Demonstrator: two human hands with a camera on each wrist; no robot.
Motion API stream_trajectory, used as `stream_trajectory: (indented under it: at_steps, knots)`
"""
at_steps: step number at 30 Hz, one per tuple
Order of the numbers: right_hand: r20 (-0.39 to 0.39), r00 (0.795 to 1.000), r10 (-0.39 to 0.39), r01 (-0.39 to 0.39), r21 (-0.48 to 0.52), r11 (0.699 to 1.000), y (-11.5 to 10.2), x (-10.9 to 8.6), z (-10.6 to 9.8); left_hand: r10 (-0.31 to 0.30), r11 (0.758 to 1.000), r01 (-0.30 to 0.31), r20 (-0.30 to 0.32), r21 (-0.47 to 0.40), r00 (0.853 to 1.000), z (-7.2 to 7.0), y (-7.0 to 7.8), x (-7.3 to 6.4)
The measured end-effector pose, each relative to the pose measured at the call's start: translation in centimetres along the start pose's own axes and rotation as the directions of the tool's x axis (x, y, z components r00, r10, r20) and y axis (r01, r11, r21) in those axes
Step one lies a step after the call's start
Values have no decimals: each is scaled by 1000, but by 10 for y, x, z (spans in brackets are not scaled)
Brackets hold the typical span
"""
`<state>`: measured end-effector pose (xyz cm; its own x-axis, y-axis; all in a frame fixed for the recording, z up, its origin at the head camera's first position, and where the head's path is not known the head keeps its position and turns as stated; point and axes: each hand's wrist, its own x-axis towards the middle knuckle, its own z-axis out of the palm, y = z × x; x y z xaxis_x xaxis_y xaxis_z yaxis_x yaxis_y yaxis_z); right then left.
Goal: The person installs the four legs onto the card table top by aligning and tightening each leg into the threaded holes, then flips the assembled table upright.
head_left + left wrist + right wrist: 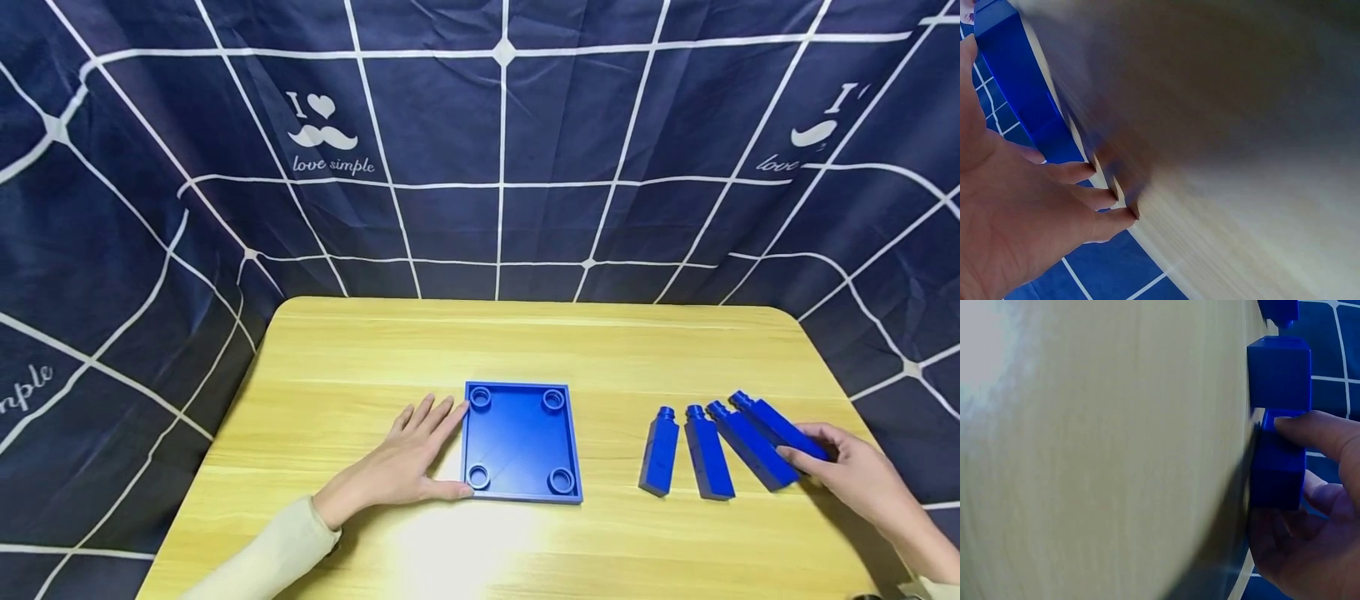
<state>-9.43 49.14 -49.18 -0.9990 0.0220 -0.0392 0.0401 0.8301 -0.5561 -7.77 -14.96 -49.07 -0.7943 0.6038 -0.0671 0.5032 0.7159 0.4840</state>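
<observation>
A blue square tabletop (519, 442) lies with its raised rim and round corner sockets facing up. My left hand (397, 467) is spread flat at its left side, thumb at the near left corner and index fingertip at the left rim. In the left wrist view its fingers are straight beside the tabletop's side (1016, 75). On the right, my right hand (862, 475) pinches the outermost blue table leg (776, 423) near its square end, thumb on one side and fingers on the other. The right wrist view shows the thumb on this leg (1277, 484).
Beside the held leg lie a slanted blue leg (753, 448), a middle one (708, 458) and a left one (660, 454), their round knobbed ends pointing away. All rest on a wooden table (360, 350). A dark blue curtain (442, 217) with white lines surrounds it.
</observation>
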Motion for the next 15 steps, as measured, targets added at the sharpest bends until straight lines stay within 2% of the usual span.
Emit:
stream_trajectory:
  at_steps: [4,8,12,15]
  knots:
    - [-5,999,46,-46,-23,999,-3,0,-2,13,999,-12,-15,32,1000,-2,-1,1]
    - [-23,996,89,-89,-36,995,-5,-2,-3,14,1000,-13,-3,27,1000,-4,0,3]
    - [-37,991,131,-132,-5,991,-5,-3,-5,9,1000,-9,14,19,1000,-5,-1,4]
    - [-62,989,132,-130,37,991,-4,-2,-6,5,1000,-5,18,25,1000,-5,-1,5]
